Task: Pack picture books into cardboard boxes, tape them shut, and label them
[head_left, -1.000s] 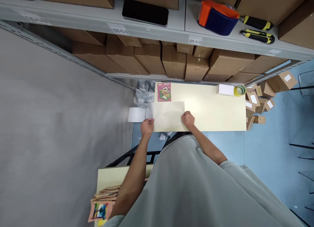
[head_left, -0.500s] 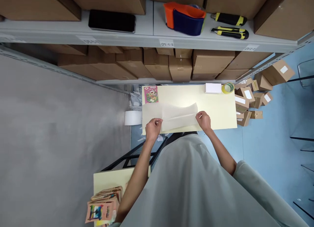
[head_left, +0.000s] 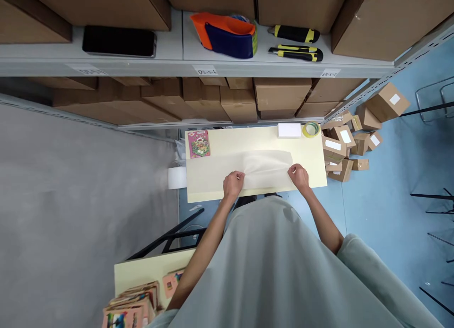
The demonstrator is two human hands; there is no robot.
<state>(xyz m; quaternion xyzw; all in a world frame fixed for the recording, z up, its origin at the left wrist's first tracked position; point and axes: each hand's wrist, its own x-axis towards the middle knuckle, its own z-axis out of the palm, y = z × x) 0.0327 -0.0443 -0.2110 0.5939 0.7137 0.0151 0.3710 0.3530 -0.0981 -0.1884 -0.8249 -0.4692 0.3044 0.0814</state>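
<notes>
- Left hand [head_left: 234,184]: forearm slants forward and inward, fingers curled, pinching the paper sheet [head_left: 267,166] near its middle.
- Right hand [head_left: 298,176]: elbow bent outward, fingers pinching the sheet's right end.
- The sheet, thin, matte and white, softly creased between the hands, lies along the near part of the smooth, pale-yellow rectangular desk [head_left: 312,153].
- White cylindrical roll [head_left: 177,177], just beside the desk's left end.
- Flat pink printed booklet [head_left: 199,144], far left corner.
- White oblong box [head_left: 289,130] beside ring-shaped yellow tape [head_left: 311,135], far edge.
</notes>
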